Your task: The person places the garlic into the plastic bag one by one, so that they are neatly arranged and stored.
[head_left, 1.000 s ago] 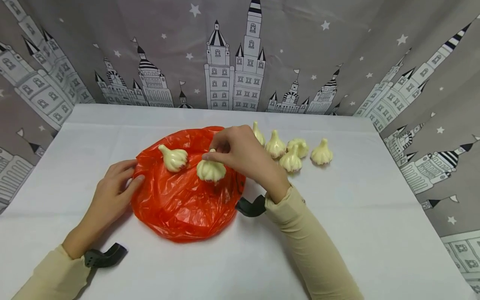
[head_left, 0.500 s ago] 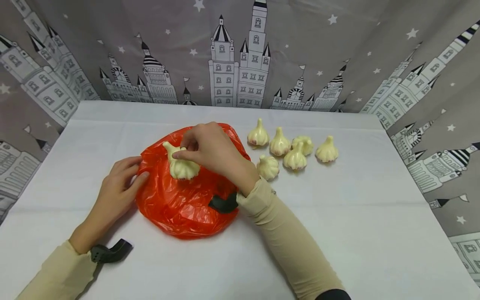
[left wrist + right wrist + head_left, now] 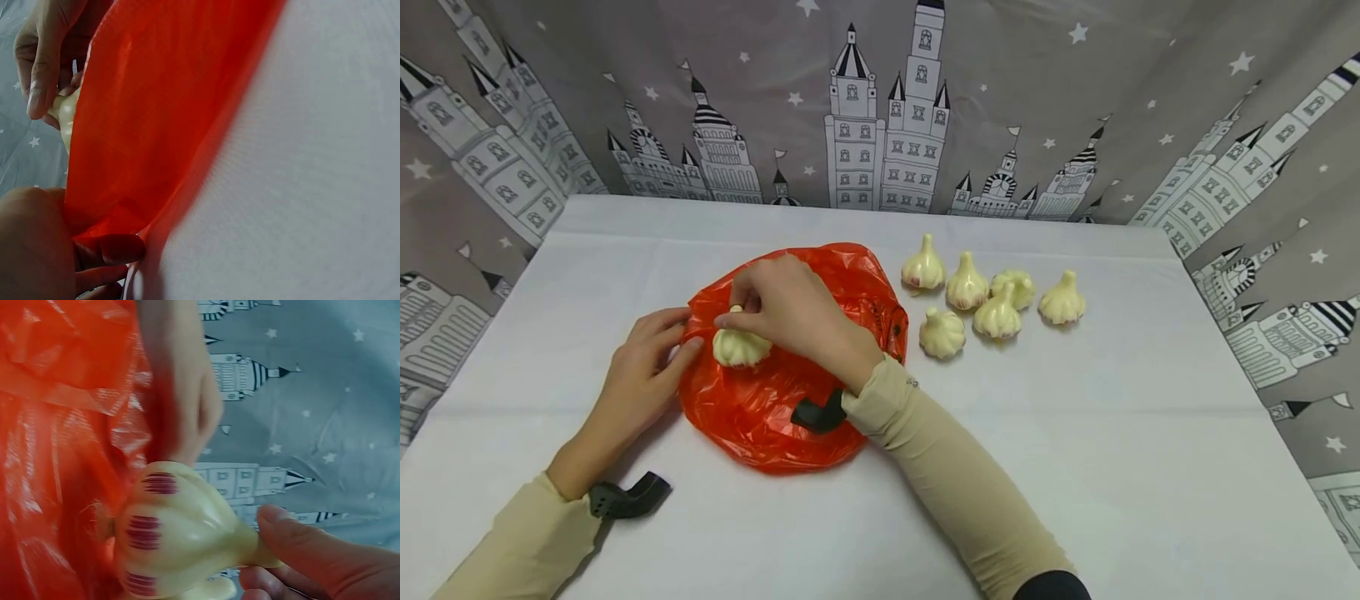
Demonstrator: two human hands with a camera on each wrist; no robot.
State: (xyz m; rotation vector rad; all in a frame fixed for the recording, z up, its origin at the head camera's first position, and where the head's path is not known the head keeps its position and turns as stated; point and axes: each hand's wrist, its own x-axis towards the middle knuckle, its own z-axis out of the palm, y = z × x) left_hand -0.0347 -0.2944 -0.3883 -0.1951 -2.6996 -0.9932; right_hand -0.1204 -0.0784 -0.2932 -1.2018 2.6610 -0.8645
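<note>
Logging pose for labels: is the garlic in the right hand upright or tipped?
Roughly upright: in the head view, the garlic hangs neck-up from the right hand, its body below.

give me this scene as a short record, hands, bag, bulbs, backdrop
right hand: pinches a garlic bulb by its stem
left hand: holds the bag's left edge
red bag: on the white table
loose bulbs: six, right of the bag
another bulb: partly hidden behind the held one
backdrop: grey, with castles and stars
</note>
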